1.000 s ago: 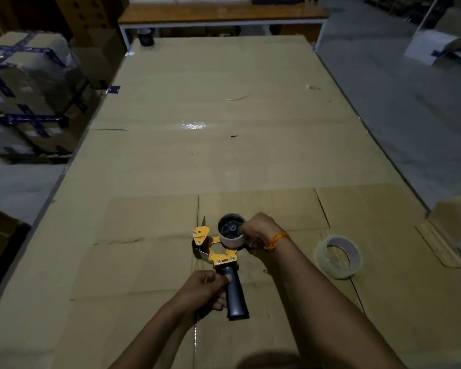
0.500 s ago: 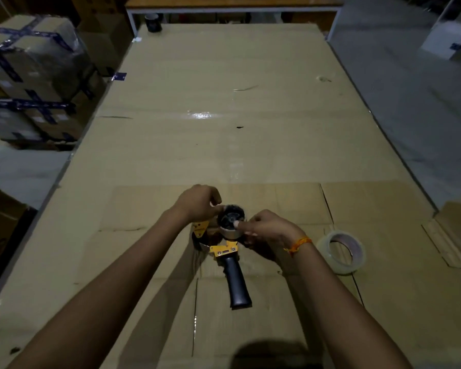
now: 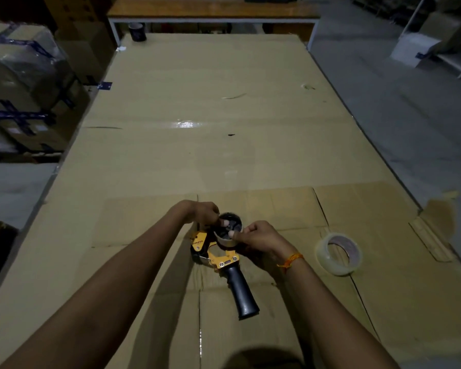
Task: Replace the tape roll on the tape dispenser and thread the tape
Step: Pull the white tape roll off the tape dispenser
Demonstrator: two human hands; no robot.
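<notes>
A yellow tape dispenser (image 3: pixel 218 258) with a black handle lies flat on the cardboard-covered table (image 3: pixel 224 145), handle pointing toward me. On its hub sits a nearly used-up roll, a pale core ring (image 3: pixel 225 239) around the dark hub. My left hand (image 3: pixel 201 211) pinches the far left rim of that ring with thumb and fingers. My right hand (image 3: pixel 258 237), with an orange wrist thread, grips the ring's right side. A full roll of clear tape (image 3: pixel 338 254) lies flat to the right, untouched.
A dark cup (image 3: pixel 137 31) stands at the table's far left corner, before a wooden bench (image 3: pixel 213 9). Taped, wrapped cartons (image 3: pixel 22 86) are stacked off the left edge. Grey floor runs along the right edge.
My left hand let go of the handle and moved up to the roll on the hub. Both hands now grip the ring; the dispenser lies on the table unsupported.
</notes>
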